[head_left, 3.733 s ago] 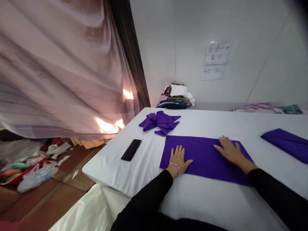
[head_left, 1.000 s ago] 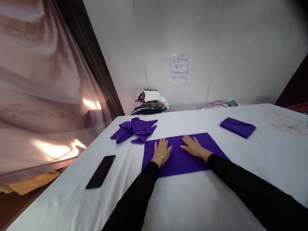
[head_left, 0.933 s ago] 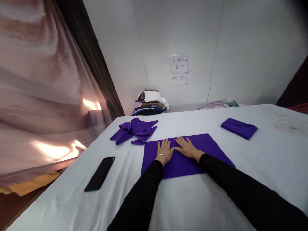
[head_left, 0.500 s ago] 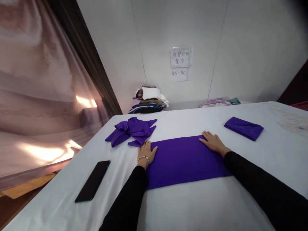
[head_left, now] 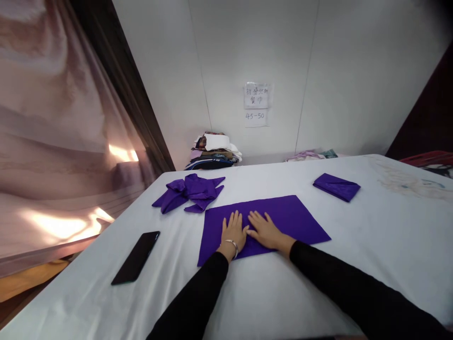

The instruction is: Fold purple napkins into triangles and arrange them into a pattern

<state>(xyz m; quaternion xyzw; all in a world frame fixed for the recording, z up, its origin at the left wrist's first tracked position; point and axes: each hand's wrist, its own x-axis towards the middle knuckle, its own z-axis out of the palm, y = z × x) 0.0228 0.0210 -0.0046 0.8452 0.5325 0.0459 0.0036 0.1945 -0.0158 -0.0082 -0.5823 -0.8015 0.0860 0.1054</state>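
A purple cloth napkin [head_left: 290, 219] lies flat on the white-covered table as a wide rectangle. My left hand [head_left: 234, 231], with a bracelet at the wrist, rests palm down on it, left of the middle, fingers stretched forward. Close beside it, my right hand [head_left: 264, 230] also lies flat on the cloth with its fingers spread. The two thumbs meet or nearly meet. Neither hand grips anything. The part of the cloth beneath my palms is hidden.
A purple knotted cloth [head_left: 196, 191] lies at the back left, and a folded purple cloth [head_left: 337, 187] at the back right. A black phone [head_left: 136, 259] is on the left. Behind the table are a clothes pile [head_left: 214, 151] and a wall with paper signs [head_left: 256, 104].
Both hands have slid inward from the napkin's left and right sides to its middle. The camera view has shifted slightly.
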